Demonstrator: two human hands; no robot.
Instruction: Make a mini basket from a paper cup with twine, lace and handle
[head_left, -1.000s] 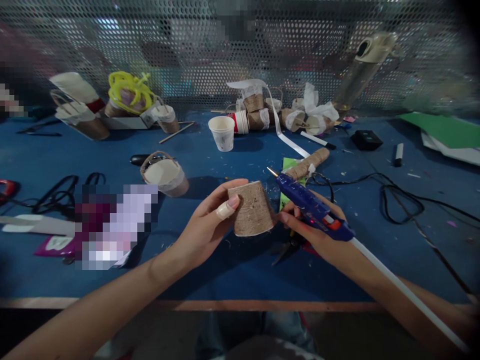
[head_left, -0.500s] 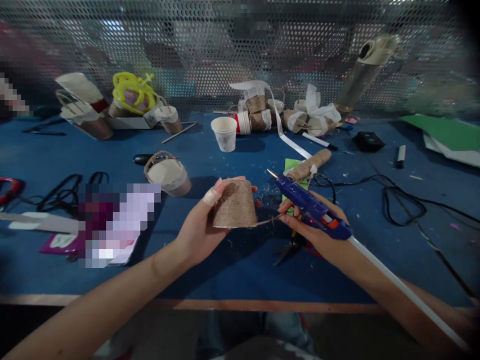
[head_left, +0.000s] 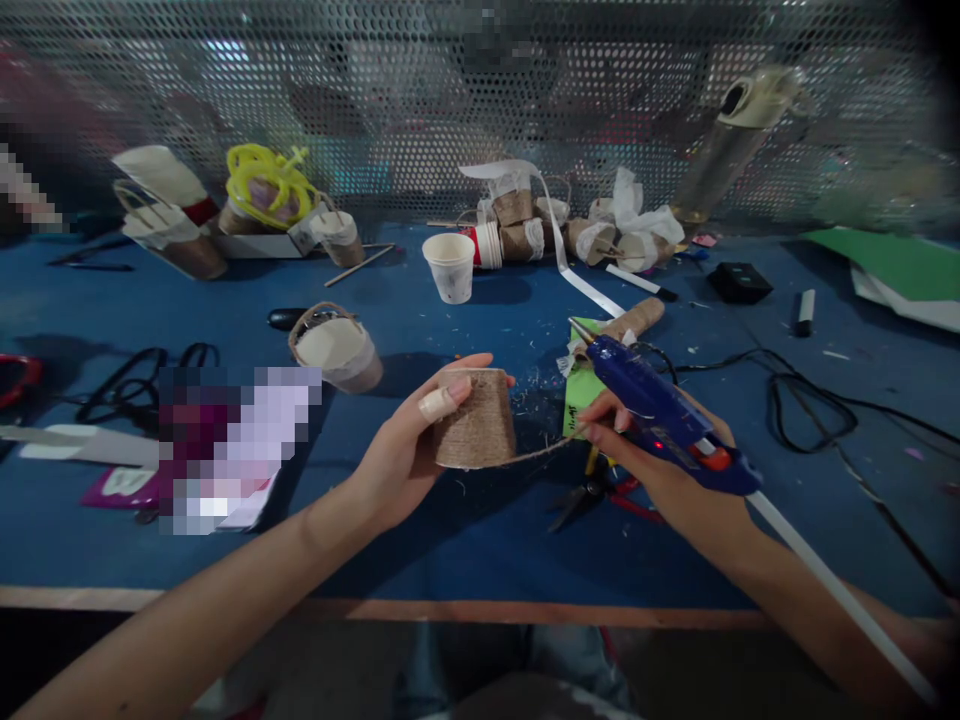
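The left hand (head_left: 401,445) grips a twine-wrapped cup (head_left: 480,420) above the near middle of the blue tabletop (head_left: 480,560), its bandaged thumb across the cup's side and fingers behind it. To the right, the right hand (head_left: 664,480) holds a blue glue gun (head_left: 645,400), nozzle toward the far left, while its fingertips pinch a strand of twine (head_left: 544,453) that runs to the cup's lower edge. Farther off, a white paper cup (head_left: 452,278) stands upright, mouth open. A handled basket (head_left: 358,362) sits left, its white top facing up. Yellow loops (head_left: 270,175) show above a shallow white box (head_left: 259,246) at far left.
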